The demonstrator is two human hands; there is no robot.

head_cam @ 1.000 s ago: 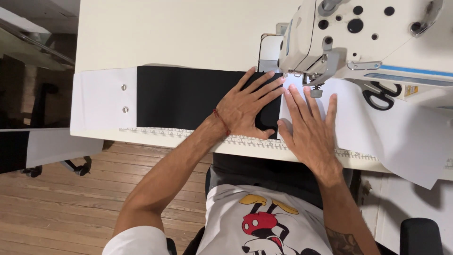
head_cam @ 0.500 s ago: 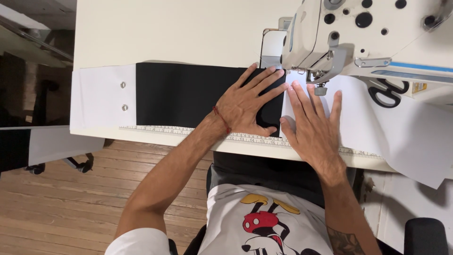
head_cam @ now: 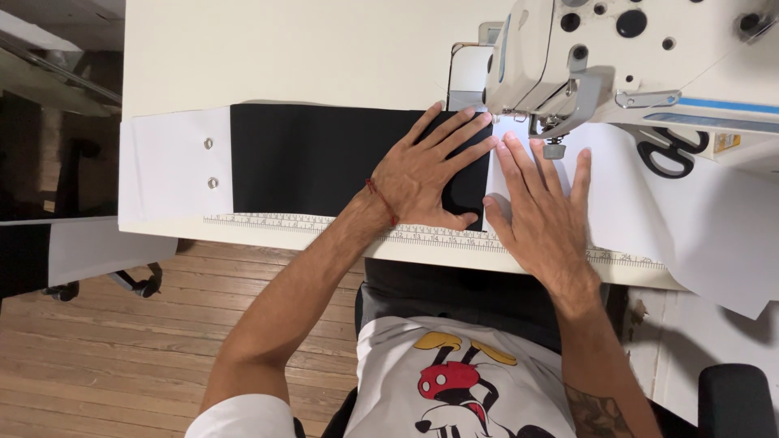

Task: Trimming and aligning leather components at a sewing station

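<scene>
near the desk's (head_cam: 324, 57) front edge, the left hand (head_cam: 422, 174) was pressed flat, fingers spread, on black fabric (head_cam: 324, 158); the right hand (head_cam: 540, 207) was laid open on white fabric (head_cam: 649, 203), nothing gripped.

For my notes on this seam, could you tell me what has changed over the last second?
Very little: the left hand and right hand stay flat on the black fabric and white fabric beside the sewing machine. Nothing was taken hold of or released. The scissors lie as before.
</scene>
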